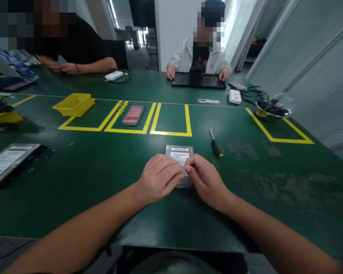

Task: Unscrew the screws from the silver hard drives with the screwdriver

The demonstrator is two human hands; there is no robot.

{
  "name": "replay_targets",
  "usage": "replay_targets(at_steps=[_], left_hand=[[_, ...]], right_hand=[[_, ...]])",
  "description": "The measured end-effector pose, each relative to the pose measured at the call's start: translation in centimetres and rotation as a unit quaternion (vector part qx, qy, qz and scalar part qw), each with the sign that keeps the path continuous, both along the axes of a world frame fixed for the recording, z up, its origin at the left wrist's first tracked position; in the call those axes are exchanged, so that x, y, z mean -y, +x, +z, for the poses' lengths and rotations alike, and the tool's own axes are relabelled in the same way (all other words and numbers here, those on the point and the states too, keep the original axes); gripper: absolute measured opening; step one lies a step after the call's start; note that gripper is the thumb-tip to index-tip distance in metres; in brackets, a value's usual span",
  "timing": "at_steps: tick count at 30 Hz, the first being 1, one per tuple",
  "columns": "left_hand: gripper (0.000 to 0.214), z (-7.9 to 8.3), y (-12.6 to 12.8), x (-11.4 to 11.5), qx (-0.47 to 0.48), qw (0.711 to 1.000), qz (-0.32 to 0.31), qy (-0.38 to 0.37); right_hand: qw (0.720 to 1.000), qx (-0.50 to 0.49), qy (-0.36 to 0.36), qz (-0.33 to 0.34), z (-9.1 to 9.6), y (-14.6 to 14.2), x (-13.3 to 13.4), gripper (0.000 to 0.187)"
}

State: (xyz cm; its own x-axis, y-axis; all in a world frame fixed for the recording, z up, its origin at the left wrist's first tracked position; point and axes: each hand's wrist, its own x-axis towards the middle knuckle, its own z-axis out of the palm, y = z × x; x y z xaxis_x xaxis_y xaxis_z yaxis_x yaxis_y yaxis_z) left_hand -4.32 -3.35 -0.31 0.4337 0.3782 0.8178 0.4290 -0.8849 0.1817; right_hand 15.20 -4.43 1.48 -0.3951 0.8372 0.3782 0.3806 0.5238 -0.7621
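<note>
A hard drive [179,149] with a white label lies flat on the green table in front of me, partly covered by my hands. Over its left side is my left hand [161,178], its thumb and fingers pressed together. My right hand [204,179] is over the drive's right side, also pinching. The fingertips of both hands meet above the label; anything between them is too small or hidden to make out. A screwdriver [215,143] with a dark, yellow-ended handle rests on the table beyond my right hand.
Yellow tape frames [171,133] mark the table [103,213]. A yellow bin [76,105] stands left, and another hard drive [11,161] lies at far left. A metal bowl [273,113] with dark parts is at right. Two people sit opposite, one holding a dark panel [199,80].
</note>
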Motion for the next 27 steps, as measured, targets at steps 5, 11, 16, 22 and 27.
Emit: replay_targets(at_steps=[5,11,16,22,27], left_hand=[[0.024,-0.3,0.0,0.0,-0.010,1.000,-0.019,-0.012],[0.024,0.3,0.1,0.2,-0.015,1.000,-0.011,0.000],[0.023,1.0,0.1,0.5,-0.022,0.999,-0.012,0.034],[0.022,1.0,-0.1,0.5,-0.025,0.999,-0.009,0.039],[0.013,0.5,-0.2,0.3,-0.006,1.000,0.021,-0.004]], right_hand=[[0.999,-0.030,-0.045,0.001,0.1,-0.1,0.4,0.017],[0.994,-0.071,-0.086,-0.003,-0.1,-0.2,1.0,0.017],[0.984,-0.119,-0.132,-0.009,-0.3,-0.3,1.5,0.019],[0.974,-0.160,-0.160,0.000,-0.3,-0.6,1.8,0.018],[0.991,-0.097,-0.087,0.033,-0.4,-0.2,1.9,0.012]])
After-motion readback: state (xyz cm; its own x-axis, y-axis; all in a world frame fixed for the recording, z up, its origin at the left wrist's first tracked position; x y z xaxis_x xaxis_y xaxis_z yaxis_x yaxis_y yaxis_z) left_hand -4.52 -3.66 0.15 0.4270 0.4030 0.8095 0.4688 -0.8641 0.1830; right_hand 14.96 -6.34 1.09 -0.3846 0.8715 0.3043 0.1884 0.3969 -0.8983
